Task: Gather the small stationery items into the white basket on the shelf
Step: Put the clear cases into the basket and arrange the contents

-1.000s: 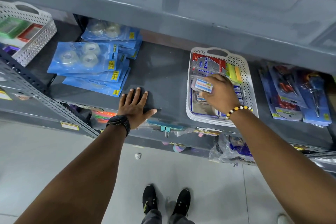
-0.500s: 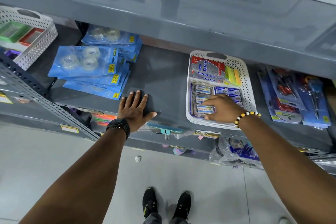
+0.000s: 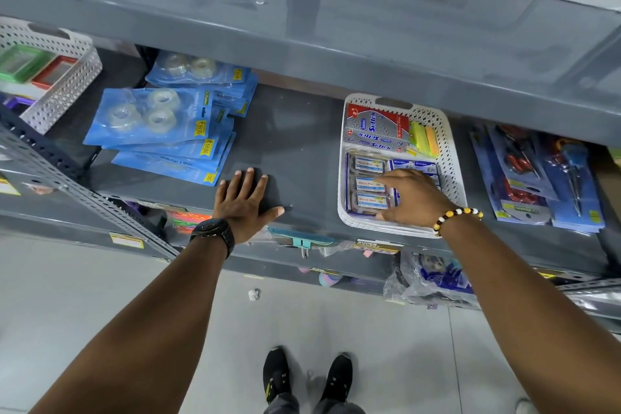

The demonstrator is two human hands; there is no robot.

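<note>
Grey shelf (image 3: 295, 144), white basket (image 3: 450, 158) lengthwise front-to-back; left hand (image 3: 245, 205) flat, right hand (image 3: 410, 198) fingers spread

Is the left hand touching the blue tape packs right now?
Apart. The head view shows the left hand flat on bare grey shelf, with a strip of shelf between its fingertips and the blue tape packs.

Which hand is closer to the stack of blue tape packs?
Left. The left hand lies flat on the shelf just right of the tape packs; the right hand is inside the white basket, farther right.

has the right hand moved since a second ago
Yes. The right hand has dropped from the white basket's middle toward its near rim, setting the small box down.
</note>
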